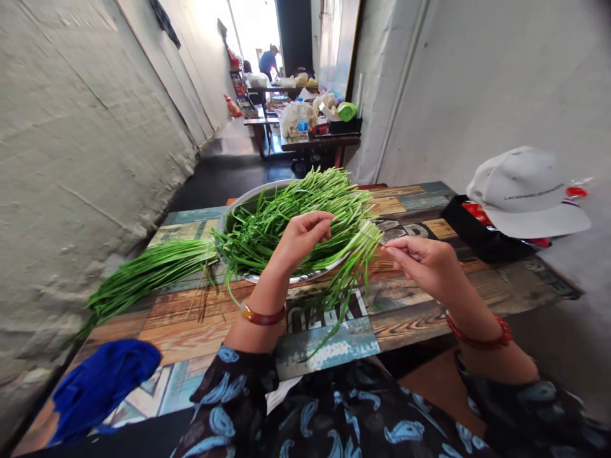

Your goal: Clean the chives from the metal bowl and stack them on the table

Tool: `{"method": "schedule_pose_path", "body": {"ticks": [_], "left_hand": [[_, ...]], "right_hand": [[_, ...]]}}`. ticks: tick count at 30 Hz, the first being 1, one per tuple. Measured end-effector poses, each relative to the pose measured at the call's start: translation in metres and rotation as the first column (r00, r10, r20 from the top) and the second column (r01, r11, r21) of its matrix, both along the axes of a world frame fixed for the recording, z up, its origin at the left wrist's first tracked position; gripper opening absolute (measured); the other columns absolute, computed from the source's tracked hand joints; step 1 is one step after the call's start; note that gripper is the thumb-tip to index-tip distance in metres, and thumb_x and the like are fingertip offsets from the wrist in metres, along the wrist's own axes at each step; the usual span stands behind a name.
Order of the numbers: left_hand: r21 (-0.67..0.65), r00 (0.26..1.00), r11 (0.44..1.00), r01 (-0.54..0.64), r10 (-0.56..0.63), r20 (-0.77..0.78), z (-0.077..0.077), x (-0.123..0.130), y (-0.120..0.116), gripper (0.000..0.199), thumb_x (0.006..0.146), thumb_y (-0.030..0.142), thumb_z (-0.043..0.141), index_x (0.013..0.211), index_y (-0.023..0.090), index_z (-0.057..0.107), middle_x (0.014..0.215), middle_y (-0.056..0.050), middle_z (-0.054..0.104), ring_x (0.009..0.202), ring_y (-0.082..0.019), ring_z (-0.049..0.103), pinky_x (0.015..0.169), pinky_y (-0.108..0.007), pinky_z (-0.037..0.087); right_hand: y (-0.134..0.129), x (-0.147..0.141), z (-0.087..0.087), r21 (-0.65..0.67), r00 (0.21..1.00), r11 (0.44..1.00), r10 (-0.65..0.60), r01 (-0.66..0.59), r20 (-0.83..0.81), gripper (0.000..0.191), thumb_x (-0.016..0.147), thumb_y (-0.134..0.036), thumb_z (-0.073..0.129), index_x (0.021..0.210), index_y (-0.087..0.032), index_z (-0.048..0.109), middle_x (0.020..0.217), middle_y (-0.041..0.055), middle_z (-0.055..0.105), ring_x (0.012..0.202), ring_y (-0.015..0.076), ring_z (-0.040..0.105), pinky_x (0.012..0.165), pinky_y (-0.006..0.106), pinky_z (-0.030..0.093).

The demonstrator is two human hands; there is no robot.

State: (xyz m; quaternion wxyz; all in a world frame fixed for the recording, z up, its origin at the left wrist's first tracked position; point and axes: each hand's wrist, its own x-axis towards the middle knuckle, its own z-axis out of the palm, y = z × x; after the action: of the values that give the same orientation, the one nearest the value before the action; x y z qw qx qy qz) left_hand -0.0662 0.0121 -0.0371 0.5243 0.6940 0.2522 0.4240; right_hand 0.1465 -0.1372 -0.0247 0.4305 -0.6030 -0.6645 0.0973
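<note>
A wide metal bowl (305, 277) heaped with long green stalks (267, 222) stands on the patchwork wood table (405, 324). Over the heap is my left hand (305, 235), its fingers curled together near the stalks; what they hold, if anything, is hidden. To the right of the bowl, my right hand (420, 257) has thumb and fingertips pinched beside the pale stalk ends, on something too small to name. Some stalks hang over the bowl's front right rim. Another bunch of green stalks (153, 273) lies left of the bowl, with thin brown strands beside it.
A blue cloth (105, 381) lies at the table's front left. At the right, a white cap (525, 191) rests on a black box (487, 238) with red packets. Farther back are tables with bags and a water bottle (302, 121), and a person in blue (268, 62).
</note>
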Motion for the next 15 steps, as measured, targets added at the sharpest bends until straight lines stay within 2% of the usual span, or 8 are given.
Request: {"method": "schedule_pose_path", "body": {"ticks": [6, 11, 15], "left_hand": [[-0.038, 0.990, 0.999, -0.004, 0.009, 0.138, 0.006, 0.000, -0.008, 0.024, 0.083, 0.039, 0.074, 0.079, 0.015, 0.070, 0.069, 0.000, 0.065, 0.063, -0.010, 0.056, 0.061, -0.023, 0.045], [-0.228, 0.956, 0.971, 0.069, 0.001, 0.293, 0.012, 0.000, -0.015, 0.028, 0.077, 0.041, 0.079, 0.079, 0.015, 0.068, 0.067, 0.000, 0.063, 0.056, -0.007, 0.052, 0.051, -0.019, 0.040], [-0.332, 0.937, 0.936, 0.119, 0.005, 0.350, 0.017, 0.001, -0.018, 0.028, 0.070, 0.036, 0.084, 0.082, 0.014, 0.071, 0.064, 0.002, 0.062, 0.052, -0.005, 0.050, 0.048, -0.017, 0.037]], "right_hand": [[0.005, -0.012, 0.004, 0.003, 0.999, 0.999, -0.049, 0.049, -0.001, 0.018, 0.091, -0.028, 0.063, 0.084, -0.018, 0.075, 0.056, -0.0012, 0.064, 0.045, 0.0110, 0.053, 0.046, 0.023, 0.041], [0.010, -0.023, 0.003, 0.012, 0.997, 0.999, -0.031, 0.032, -0.067, 0.018, 0.092, -0.027, 0.063, 0.094, -0.018, 0.078, 0.068, 0.0019, 0.073, 0.054, 0.0131, 0.062, 0.051, 0.024, 0.049], [0.016, -0.032, 0.003, 0.054, 0.996, 0.998, -0.008, 0.013, -0.092, 0.020, 0.091, -0.021, 0.062, 0.100, -0.019, 0.080, 0.078, 0.0027, 0.078, 0.056, 0.0131, 0.066, 0.052, 0.024, 0.053]]}}
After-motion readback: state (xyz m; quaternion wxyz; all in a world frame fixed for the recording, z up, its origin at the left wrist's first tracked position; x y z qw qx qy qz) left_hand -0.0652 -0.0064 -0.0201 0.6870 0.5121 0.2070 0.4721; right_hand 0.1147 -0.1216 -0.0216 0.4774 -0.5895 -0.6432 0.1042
